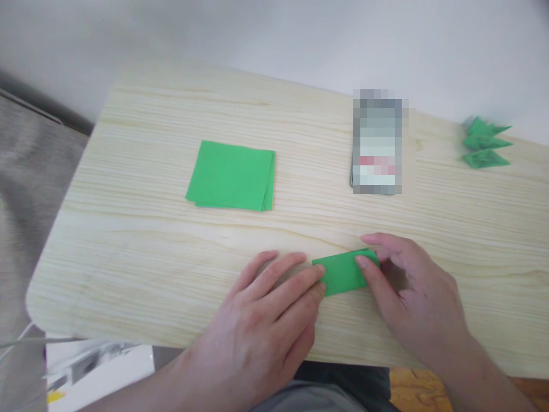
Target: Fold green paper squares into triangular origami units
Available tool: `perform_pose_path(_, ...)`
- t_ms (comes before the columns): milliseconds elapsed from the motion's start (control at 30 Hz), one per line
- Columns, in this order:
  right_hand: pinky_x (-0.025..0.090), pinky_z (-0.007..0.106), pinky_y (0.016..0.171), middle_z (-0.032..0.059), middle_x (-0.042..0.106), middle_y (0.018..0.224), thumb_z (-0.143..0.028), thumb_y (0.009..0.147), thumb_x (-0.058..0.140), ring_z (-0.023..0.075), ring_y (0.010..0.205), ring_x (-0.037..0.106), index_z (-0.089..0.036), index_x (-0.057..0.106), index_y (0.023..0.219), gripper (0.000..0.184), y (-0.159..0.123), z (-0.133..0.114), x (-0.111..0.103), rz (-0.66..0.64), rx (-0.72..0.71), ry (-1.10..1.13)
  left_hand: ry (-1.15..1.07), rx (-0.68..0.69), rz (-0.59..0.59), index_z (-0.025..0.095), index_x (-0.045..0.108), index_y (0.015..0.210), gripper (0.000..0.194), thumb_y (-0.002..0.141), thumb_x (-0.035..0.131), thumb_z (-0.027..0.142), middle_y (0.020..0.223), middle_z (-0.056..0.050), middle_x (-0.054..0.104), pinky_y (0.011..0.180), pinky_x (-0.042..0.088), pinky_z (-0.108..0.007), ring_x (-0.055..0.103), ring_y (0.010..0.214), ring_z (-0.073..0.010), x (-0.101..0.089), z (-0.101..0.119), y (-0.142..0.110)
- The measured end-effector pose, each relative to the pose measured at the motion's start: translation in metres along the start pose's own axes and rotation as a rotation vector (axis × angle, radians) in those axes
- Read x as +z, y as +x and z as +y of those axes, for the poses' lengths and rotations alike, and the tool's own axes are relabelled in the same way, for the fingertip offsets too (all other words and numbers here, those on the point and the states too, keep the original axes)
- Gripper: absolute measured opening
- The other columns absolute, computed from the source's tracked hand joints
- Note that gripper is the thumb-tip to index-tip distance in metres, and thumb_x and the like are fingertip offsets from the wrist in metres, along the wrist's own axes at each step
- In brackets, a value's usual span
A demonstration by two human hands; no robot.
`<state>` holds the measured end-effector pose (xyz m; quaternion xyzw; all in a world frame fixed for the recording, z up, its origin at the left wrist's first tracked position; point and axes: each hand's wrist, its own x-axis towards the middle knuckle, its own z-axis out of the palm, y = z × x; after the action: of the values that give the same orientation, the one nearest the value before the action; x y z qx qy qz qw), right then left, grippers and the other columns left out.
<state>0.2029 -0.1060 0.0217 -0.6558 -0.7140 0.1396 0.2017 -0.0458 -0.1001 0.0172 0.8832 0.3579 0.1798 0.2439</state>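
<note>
No text can be read, the phone screen [377,144] being pixelated.

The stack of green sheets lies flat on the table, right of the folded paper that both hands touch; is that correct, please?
Not quite: in the head view, the stack of green sheets lies left of the folded paper. The rest holds.

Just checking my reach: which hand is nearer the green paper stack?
Left. The left hand is on the near side of the green paper stack, not touching it; the right hand is farther off, to the right.
</note>
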Motion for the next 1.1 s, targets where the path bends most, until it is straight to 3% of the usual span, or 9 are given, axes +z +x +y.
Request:
perform_pose_path(267, 0.050, 0.035, 0.077, 0.0034, 0.073, 0.097, -0.027, 0.100, 0.063, 0.0189, 0.082, 0.066, -0.022, 0.065, 0.118, 0.019, 0.002, -0.002, 0.006, 0.023, -0.097, -0.064, -0.019, -0.003, 0.004, 0.023, 0.069, 0.131, 0.036, 0.095, 0.065, 0.018, 0.144, 0.001, 0.067, 0.126, 0.032, -0.046, 0.050, 0.142, -0.0255, 0.000, -0.001, 0.000)
perform_pose_path(733, 0.043, 0.035, 0.072, 0.0018, 0.066, 0.083, -0.025, 0.100, 0.062, 0.0199, 0.079, 0.063, -0.020, 0.066, 0.112, 0.014, -0.001, -0.006, 0.009, 0.046, -0.103, -0.133, -0.044, -0.031, 0.014, 0.028, 0.070, 0.128, 0.034, 0.095, 0.066, 0.019, 0.141, 0.002, 0.068, 0.123, 0.035, -0.051, 0.053, 0.139, -0.0265, 0.001, 0.000, 0.001)
perform_pose_path(900, 0.044, 0.034, 0.074, 0.0009, 0.066, 0.084, -0.026, 0.099, 0.064, 0.0185, 0.075, 0.060, -0.021, 0.065, 0.114, 0.017, -0.004, -0.006, 0.014, 0.088, -0.082, -0.142, -0.038, -0.081, 0.058, 0.030, 0.072, 0.117, 0.022, 0.096, 0.069, 0.024, 0.132, 0.004, 0.073, 0.123, 0.033, -0.051, 0.056, 0.134, -0.0248, 0.003, 0.003, 0.005)
perform_pose_path(1100, 0.041, 0.036, 0.076, 0.0005, 0.065, 0.084, -0.030, 0.099, 0.065, 0.0188, 0.074, 0.059, -0.021, 0.064, 0.119, 0.023, -0.008, -0.001, 0.020, 0.124, -0.051, -0.160, -0.063, -0.189, 0.185, 0.027, 0.073, 0.090, 0.008, 0.096, 0.069, 0.025, 0.109, 0.004, 0.077, 0.113, 0.038, -0.050, 0.062, 0.114, -0.0219, 0.012, 0.012, 0.018)
